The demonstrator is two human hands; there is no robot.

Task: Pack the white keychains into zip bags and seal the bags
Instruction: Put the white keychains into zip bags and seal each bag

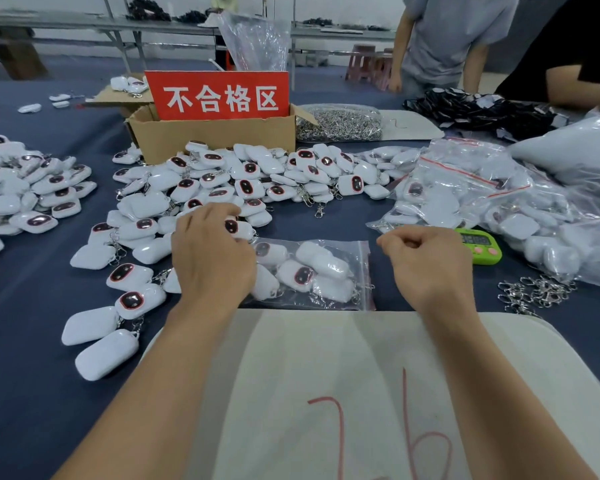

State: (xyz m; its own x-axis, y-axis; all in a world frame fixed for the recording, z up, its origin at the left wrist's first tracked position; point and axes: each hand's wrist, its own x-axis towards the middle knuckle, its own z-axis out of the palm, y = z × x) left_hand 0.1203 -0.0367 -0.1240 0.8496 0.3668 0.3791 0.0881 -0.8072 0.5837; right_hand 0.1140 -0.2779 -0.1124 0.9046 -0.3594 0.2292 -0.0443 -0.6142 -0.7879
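**Left hand** [212,258]: fingers [201,220] loosely spread and nearly straight, resting on the heap of white keychains [250,174] on the counter [32,341]; none is clasped. **Right hand** [426,268]: fingers [402,239] curled in against the thumb, with nothing visible held. **Zip bag** [326,268]: filled with keychains, lying flat between the two sets of fingers, touching the left ones, its red-lined mouth toward the right ones. **Green timer** [482,252]: just right of the right fingers.
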